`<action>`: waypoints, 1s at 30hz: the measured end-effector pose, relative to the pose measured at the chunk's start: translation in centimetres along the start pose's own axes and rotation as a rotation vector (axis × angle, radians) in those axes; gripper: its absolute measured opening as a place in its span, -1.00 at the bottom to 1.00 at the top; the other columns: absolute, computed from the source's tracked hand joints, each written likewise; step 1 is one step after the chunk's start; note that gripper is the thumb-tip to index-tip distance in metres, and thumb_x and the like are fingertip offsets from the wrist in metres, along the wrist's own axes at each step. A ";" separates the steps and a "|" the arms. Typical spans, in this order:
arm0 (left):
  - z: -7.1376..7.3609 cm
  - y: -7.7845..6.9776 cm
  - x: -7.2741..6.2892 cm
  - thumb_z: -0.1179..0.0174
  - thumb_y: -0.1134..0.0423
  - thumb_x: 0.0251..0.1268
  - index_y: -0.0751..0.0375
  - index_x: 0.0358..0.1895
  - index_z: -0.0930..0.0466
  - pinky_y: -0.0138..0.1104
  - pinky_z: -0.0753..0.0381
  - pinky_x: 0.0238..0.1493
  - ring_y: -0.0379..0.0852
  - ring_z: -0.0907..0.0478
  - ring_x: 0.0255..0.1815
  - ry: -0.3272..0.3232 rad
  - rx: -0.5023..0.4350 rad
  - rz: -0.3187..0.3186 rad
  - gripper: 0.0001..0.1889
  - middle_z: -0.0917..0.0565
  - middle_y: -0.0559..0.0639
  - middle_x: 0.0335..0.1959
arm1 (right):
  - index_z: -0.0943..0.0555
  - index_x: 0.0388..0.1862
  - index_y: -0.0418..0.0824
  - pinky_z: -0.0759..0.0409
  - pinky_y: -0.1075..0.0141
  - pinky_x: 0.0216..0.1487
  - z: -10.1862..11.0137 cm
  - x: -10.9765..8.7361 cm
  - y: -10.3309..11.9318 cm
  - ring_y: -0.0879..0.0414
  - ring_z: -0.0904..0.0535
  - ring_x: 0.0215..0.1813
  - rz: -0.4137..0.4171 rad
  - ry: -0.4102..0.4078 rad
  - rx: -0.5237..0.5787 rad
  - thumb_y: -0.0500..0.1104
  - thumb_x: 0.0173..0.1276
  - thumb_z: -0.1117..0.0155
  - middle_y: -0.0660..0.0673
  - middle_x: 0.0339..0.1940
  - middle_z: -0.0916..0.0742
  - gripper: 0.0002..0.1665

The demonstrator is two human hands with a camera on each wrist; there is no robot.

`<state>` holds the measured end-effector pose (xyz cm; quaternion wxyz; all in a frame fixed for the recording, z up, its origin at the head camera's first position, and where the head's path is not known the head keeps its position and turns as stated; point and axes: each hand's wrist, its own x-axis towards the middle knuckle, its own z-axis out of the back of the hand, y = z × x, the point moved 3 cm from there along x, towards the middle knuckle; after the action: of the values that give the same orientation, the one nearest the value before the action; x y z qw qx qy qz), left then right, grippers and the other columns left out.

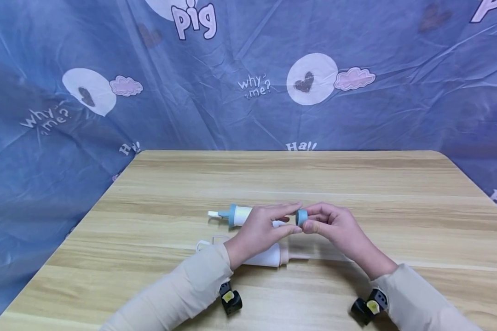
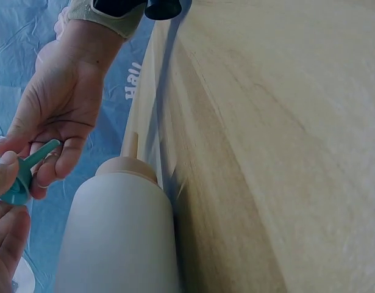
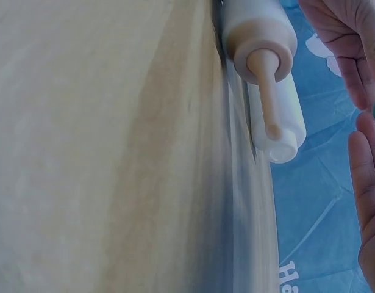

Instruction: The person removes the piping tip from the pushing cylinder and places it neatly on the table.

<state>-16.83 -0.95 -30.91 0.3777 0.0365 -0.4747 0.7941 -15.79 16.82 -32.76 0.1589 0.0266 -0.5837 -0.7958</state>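
Between my hands is a small teal nozzle cap (image 1: 301, 217) with a narrow tapered spout, seen best in the left wrist view. My right hand (image 1: 335, 226) grips it between thumb and fingers from the right. From the other side my left hand (image 1: 260, 230) pinches its rim with thumb and fingertips. Below the left hand lies a white cylinder (image 1: 265, 257) with a beige collar and thin beige nozzle (image 3: 266, 91). Farther back is a second white cylinder (image 1: 243, 215) with a teal collar and plunger; its bare white end (image 3: 280, 146) shows in the right wrist view.
Both cylinders lie on their sides on the wood-grain table (image 1: 170, 276), partly covered by my left hand. A blue printed cloth (image 1: 215, 110) hangs behind the table and along its left side. Black wrist cameras (image 1: 232, 301) hang below both sleeves.
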 end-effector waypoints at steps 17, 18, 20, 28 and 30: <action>0.4 0.0 -0.2 -0.31 0.20 0.09 0.17 0.15 -0.52 -0.44 -0.50 0.02 -0.03 -0.64 -0.09 -0.057 0.083 -0.024 -0.51 -0.58 0.06 0.08 | -0.43 0.13 -0.40 -0.57 0.37 -0.09 0.9 -0.6 -0.4 0.17 -0.65 -0.18 -0.034 -0.031 0.006 -0.16 0.33 -0.17 -0.07 -0.20 -0.70 -0.53; 0.4 0.0 -0.2 -0.31 0.20 0.08 0.16 0.15 -0.52 -0.43 -0.49 0.03 -0.04 -0.64 -0.09 -0.061 0.085 -0.021 -0.50 -0.58 0.06 0.09 | -0.41 0.14 -0.42 -0.57 0.38 -0.09 1.1 -0.7 -0.5 0.17 -0.65 -0.18 -0.042 -0.030 0.012 -0.16 0.33 -0.17 -0.08 -0.20 -0.69 -0.52; 0.5 0.0 -0.3 -0.31 0.20 0.08 0.15 0.15 -0.52 -0.43 -0.49 0.03 -0.05 -0.64 -0.09 -0.069 0.088 -0.018 -0.51 -0.58 0.05 0.09 | -0.40 0.15 -0.44 -0.56 0.38 -0.09 1.3 -0.9 -0.7 0.16 -0.65 -0.19 -0.055 -0.027 0.016 -0.16 0.33 -0.17 -0.11 -0.20 -0.69 -0.50; 0.6 0.1 -0.2 -0.32 0.23 0.07 0.16 0.14 -0.54 -0.49 -0.50 -0.02 -0.09 -0.63 -0.08 -0.095 0.060 -0.001 -0.51 -0.59 0.04 0.07 | -0.41 0.13 -0.40 -0.58 0.33 -0.11 2.1 -1.3 -1.2 0.12 -0.65 -0.19 -0.073 0.002 0.070 -0.20 0.31 -0.18 -0.04 -0.23 -0.71 -0.54; 0.6 0.2 -0.2 -0.32 0.25 0.07 0.17 0.14 -0.53 -0.48 -0.50 -0.01 -0.06 -0.63 -0.08 -0.090 0.042 0.001 -0.51 -0.59 0.05 0.09 | -0.43 0.11 -0.39 -0.58 0.33 -0.12 2.1 -1.2 -1.3 0.12 -0.65 -0.20 -0.068 0.003 0.073 -0.21 0.31 -0.18 0.02 -0.25 -0.71 -0.56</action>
<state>-16.99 -1.56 -30.85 0.3546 0.0800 -0.4744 0.8018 -15.39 19.47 -33.49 0.1312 0.0534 -0.6110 -0.7788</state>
